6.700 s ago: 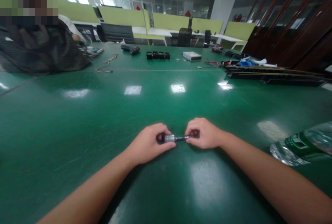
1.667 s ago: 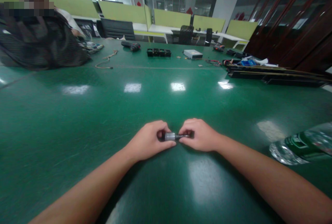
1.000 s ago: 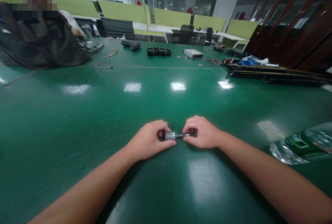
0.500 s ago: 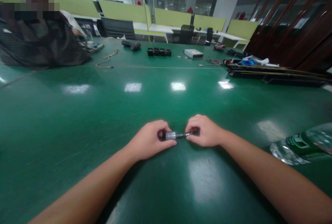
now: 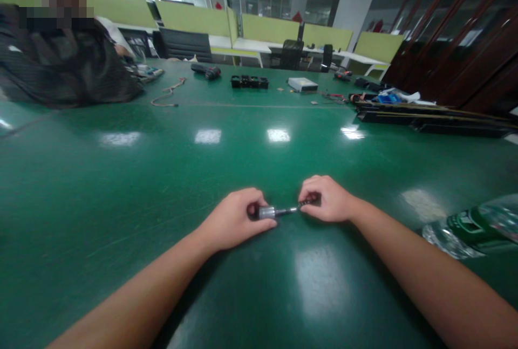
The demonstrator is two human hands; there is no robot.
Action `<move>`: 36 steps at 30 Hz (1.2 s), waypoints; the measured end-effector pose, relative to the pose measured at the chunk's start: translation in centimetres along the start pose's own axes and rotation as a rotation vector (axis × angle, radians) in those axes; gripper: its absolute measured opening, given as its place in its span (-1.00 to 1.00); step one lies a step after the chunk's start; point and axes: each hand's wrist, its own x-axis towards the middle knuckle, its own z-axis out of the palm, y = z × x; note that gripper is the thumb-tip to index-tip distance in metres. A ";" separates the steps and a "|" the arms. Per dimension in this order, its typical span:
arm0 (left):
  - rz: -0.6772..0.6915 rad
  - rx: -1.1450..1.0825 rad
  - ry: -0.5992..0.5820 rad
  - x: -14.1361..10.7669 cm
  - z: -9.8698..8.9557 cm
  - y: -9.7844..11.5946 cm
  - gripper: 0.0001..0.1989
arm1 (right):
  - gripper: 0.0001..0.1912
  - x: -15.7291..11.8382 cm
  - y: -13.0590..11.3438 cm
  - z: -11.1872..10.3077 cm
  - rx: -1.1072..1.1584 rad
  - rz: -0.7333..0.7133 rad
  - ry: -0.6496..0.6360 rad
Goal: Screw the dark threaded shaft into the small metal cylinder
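Note:
My left hand (image 5: 235,218) is closed round a dark and silver cylindrical tool (image 5: 267,212), whose thin metal shaft points right, low over the green table (image 5: 226,165). Just beyond the shaft's tip, my right hand (image 5: 328,199) pinches a small dark piece with a ridged or spiral look (image 5: 308,202). The tip and that piece are very close; whether they touch is hard to tell. Fingers hide part of both objects.
A plastic bottle (image 5: 471,228) lies at the right. Black strips (image 5: 445,120) are at the right back. Farther off are a black fan-like block (image 5: 250,82), a silver box (image 5: 302,84), a cable (image 5: 164,102) and a dark bag (image 5: 68,68) beside a person.
My right hand has moved right and slightly away with the small dark piece, showing more of the shaft's tip. My left hand has stayed nearly still.

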 end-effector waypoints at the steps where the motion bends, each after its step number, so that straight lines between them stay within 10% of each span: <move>1: -0.001 0.001 -0.001 0.0 0.0 0.0 -0.71 | -0.96 0.0 -0.1 0.1 0.004 -0.002 -0.005; 12: 0.004 -0.001 -0.004 0.0 0.1 -0.1 -0.72 | -0.94 0.4 -1.7 1.3 0.055 -0.017 0.007; 18: 0.007 -0.008 0.005 0.1 0.1 -0.1 -0.71 | -0.29 0.4 -2.9 2.1 0.137 -0.094 0.009; 36: -0.008 -0.062 -0.027 0.0 -0.2 0.3 -0.73 | -0.90 0.9 -2.9 3.0 0.017 -0.042 0.028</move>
